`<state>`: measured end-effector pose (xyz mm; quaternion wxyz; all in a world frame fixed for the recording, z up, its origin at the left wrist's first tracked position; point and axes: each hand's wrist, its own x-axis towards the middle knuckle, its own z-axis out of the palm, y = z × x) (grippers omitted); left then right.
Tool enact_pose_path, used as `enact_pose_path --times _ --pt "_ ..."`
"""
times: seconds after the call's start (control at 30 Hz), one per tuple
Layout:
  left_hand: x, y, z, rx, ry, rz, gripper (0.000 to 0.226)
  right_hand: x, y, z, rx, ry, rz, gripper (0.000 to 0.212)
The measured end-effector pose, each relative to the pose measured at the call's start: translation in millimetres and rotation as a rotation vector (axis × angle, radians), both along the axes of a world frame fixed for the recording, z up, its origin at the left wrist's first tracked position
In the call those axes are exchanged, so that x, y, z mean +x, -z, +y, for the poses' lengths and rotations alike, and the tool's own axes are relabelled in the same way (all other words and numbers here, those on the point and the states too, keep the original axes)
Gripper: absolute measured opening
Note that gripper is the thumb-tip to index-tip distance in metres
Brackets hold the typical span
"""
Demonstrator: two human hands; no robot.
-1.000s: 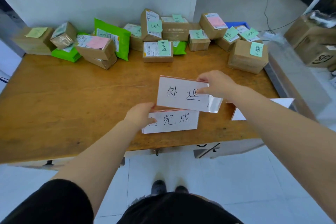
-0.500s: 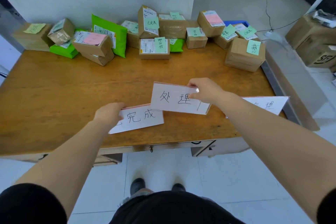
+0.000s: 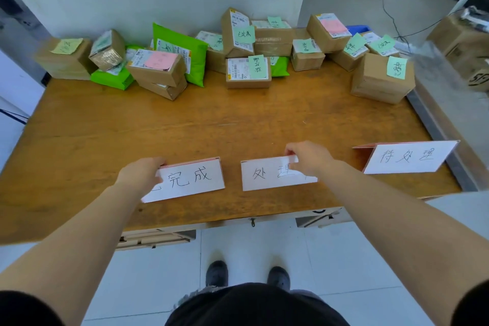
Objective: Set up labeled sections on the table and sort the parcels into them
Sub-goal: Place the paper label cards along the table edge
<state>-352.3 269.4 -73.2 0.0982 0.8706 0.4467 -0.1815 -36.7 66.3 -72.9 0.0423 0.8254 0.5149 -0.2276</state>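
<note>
Both signs now spread apart along the near edge: left hand (image 3: 141, 176) grips the left sign (image 3: 190, 180), right hand (image 3: 308, 157) pinches the middle sign (image 3: 267, 174) (parcels (image 3: 248, 71) unsorted).

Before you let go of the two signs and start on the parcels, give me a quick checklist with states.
1. Left hand grips the left sign: ok.
2. Right hand pinches the middle sign: ok.
3. Right sign stands apart, unheld: ok.
4. All three signs in a row near the table front edge: ok.
5. Parcels sorted: not ok, all at the back.
6. Held signs stand unaided: cannot tell.
</note>
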Motion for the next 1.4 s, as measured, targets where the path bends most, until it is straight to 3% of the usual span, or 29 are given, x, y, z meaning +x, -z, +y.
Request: enact_pose_path --times 0.07,0.17,0.23,0.43,0.53,0.7,0.8,0.97,1.07,1.13,1.23,1.4 --pt "-10 -1 7 -0.006 0.004 0.000 0.034 -2 -3 4 -0.070 -0.009 -0.041 0.029" --pt "-27 -1 18 -0.005 -0.003 -0.014 0.035 -17 -16 22 -0.154 -0.073 -0.071 0.079" --pt "-39 -1 26 -0.011 -0.004 -0.039 0.036 -42 -24 45 -0.102 -0.132 -0.047 0.090" --pt "-75 -2 50 -0.056 0.062 -0.107 0.028 -170 -28 126 0.094 -0.301 0.037 0.080" --pt "-93 0 59 -0.063 0.096 -0.159 0.030 -228 -20 159 0.056 -0.424 -0.022 0.071" --pt "-126 6 78 -0.096 0.041 -0.284 0.040 -284 2 196 0.005 -0.365 -0.049 0.033" --pt "-145 6 89 -0.130 -0.046 -0.377 0.049 -289 2 203 0.023 -0.313 -0.062 0.024" --pt "-160 1 97 -0.193 -0.109 -0.451 0.051 -274 -22 199 0.100 -0.318 0.006 0.031" --pt "-157 -6 93 -0.211 -0.078 -0.445 0.066 -253 -43 194 0.150 -0.292 0.026 0.038" --pt "-150 -9 88 -0.201 -0.056 -0.392 0.063 -234 -57 189 0.198 -0.239 0.043 0.038" --pt "-139 -8 79 -0.164 0.022 -0.248 0.040 -211 -70 179 0.235 -0.185 0.030 0.030" --pt "-125 -4 65 -0.079 0.098 -0.143 0.040 -201 -65 165 0.258 -0.154 0.018 0.028"
